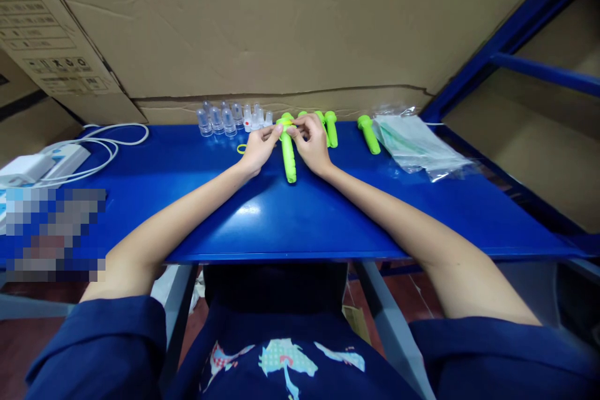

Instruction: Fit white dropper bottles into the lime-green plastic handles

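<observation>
Between my two hands is a lime-green plastic handle [289, 159], its grip end pointing toward me and its wider head away. My left hand [259, 149] pinches the head from the left with thumb and fingertips. From the right, my right hand [312, 140] closes its thumb and fingers on the same head, where a yellowish edge shows. A small yellow-green ring [242, 149] lies on the table beside my left hand. More green handles [330, 128] stand behind my right hand, partly hidden by it. Another green handle [369, 135] lies farther right.
Several clear plastic cups [228, 122] and smaller clear tubes [257, 117] stand at the back of the blue table [244, 225]. Clear plastic bags [417, 140] lie at right. A white power strip [65, 159] with cables sits at left. Cardboard [281, 25] walls the back.
</observation>
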A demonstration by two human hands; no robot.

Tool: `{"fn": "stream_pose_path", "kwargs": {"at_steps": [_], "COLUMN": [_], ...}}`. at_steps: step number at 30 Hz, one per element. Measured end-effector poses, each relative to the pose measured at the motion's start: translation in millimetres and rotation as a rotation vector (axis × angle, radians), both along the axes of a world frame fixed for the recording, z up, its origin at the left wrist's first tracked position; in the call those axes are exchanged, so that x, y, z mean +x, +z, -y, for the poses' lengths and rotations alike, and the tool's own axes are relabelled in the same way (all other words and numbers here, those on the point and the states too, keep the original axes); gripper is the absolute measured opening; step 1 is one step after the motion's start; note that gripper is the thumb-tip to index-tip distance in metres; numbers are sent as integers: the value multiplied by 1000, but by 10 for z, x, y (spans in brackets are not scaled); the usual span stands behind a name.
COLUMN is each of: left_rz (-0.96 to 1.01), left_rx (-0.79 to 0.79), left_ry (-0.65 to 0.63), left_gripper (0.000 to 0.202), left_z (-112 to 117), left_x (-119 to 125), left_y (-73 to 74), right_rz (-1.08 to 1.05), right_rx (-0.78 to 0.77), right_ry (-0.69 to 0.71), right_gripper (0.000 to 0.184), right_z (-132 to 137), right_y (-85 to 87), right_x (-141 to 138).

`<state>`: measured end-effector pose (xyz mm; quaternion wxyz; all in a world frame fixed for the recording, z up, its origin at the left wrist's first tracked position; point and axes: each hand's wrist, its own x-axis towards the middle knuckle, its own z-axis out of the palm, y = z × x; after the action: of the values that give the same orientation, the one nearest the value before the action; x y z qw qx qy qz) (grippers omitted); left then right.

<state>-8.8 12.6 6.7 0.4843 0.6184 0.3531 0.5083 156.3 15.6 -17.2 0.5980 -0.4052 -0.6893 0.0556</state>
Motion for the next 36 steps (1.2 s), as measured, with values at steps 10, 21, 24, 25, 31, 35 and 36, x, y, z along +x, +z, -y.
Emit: {"fn": "stream_pose_path", "kwargs": {"at_steps": [10, 21, 24, 25, 31, 35, 36], "left_rz": [197, 205, 199, 188, 122, 138, 139], "left_rx": [-223, 4, 110, 144, 167, 143, 133], "left_ry": [-134, 76, 24, 3, -13, -4, -1], "left_gripper": [35, 62, 56, 51, 26, 23, 23], "left_z": [-13, 38, 53, 58, 124, 162, 165], "left_x": [75, 20, 9, 10, 17, 12, 11], "left_y": [-126, -10, -15, -23, -17, 18, 22], "right_rz": [15, 68, -6, -31, -86, -93, -93], "right_rx": [-17, -74, -90, -89, -41, -9, -7], "right_ry": [-35, 131, 182, 185, 126, 104, 99], "right_gripper": [61, 71, 72, 73, 66, 61, 60], "right_z": [-21, 142, 114, 98, 49, 59, 61], "right_y": [-56, 59, 45, 34, 4, 11, 11], "right_x": [18, -89, -90, -84, -42, -47, -48]}}
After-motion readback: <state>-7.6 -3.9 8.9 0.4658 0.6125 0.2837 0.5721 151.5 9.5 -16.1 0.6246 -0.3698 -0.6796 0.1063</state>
